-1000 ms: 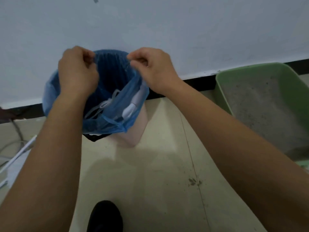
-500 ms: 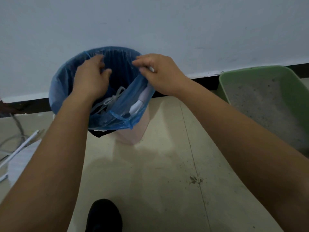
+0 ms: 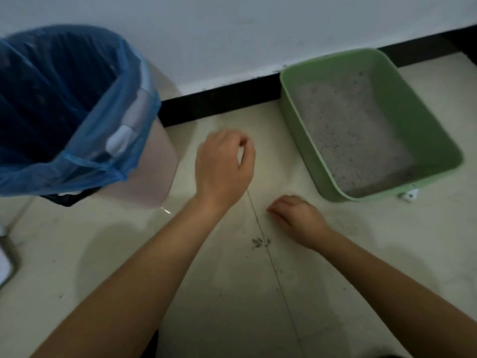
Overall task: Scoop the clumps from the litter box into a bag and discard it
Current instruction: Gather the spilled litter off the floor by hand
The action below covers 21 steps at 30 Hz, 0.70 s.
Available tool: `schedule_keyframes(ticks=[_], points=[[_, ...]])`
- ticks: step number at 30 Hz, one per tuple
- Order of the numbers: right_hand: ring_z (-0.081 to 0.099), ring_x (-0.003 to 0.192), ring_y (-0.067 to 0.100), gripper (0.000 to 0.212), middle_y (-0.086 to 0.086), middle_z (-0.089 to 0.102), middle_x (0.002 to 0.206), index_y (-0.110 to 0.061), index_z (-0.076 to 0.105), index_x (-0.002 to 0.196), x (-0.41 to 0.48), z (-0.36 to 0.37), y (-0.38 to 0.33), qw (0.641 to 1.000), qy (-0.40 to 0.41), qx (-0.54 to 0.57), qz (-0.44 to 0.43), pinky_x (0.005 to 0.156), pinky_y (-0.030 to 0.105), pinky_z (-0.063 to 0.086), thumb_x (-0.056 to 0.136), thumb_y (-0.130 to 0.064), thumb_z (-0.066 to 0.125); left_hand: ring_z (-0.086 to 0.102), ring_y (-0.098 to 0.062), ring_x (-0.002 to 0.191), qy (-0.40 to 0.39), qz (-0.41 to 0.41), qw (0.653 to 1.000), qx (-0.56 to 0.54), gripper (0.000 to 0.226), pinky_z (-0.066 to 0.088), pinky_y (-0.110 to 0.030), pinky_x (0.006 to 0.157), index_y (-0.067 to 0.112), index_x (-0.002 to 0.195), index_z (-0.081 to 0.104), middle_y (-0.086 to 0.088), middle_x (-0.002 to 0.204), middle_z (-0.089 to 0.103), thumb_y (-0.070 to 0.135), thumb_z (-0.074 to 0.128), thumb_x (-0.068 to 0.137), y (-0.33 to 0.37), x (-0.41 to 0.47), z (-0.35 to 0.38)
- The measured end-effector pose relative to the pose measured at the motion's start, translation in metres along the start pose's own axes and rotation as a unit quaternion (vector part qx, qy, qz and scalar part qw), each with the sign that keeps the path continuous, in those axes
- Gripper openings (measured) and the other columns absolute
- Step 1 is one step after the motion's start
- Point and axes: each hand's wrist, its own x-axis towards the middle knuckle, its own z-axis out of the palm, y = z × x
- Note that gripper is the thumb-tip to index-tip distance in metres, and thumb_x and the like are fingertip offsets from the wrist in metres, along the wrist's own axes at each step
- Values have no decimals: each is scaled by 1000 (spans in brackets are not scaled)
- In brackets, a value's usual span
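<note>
Head view: left hand and right hand, centre frame, hang loosely curled and empty. The green litter box sits right, the blue bag upper left. No scoop shows; find one before digging.

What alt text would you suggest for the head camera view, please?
A person's empty left hand and right hand reach toward a beige tiled floor, between a pale pink bin lined with a blue plastic bag on the left and a green rectangular plastic litter box of grey litter on the right. Both containers stand by a white wall.
</note>
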Motion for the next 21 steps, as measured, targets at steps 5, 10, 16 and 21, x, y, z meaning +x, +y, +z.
schedule_keyframes(ticks=[5, 10, 16, 21], points=[[-5, 151, 31, 66, 11, -3, 164, -30, 19, 156, -27, 34, -2, 990, -94, -109, -2, 121, 48, 3, 99, -63, 20, 56, -24, 85, -161, -120, 979, 16, 16, 48, -34, 74, 13, 95, 66, -4, 91, 62, 20, 52, 95, -58, -98, 44], [-19, 149, 29, 63, 11, -14, 163, -33, 5, 157, -49, 51, -9, 982, -111, -138, -70, 121, 48, -4, 101, -61, 18, 56, -28, 84, -238, -34, 967, 83, 27, 49, -38, 74, 5, 107, 67, -9, 93, 60, 21, 47, 96, -74, -146, 37], [-5, 151, 31, 74, 15, 0, 164, -14, 15, 157, -80, 46, 7, 984, -83, -144, -59, 120, 51, 14, 101, -61, 27, 52, -30, 84, -294, 45, 948, 115, 44, 45, -40, 73, 0, 130, 57, -13, 98, 57, 26, 45, 97, -54, -192, 45], [-3, 151, 32, 73, 16, 2, 164, -13, 19, 156, -90, 51, 7, 985, -80, -143, -47, 119, 52, 17, 101, -59, 29, 48, -29, 81, -315, 122, 933, 120, 48, 41, -39, 72, 7, 137, 52, -10, 98, 52, 23, 52, 92, -41, -208, 53]])
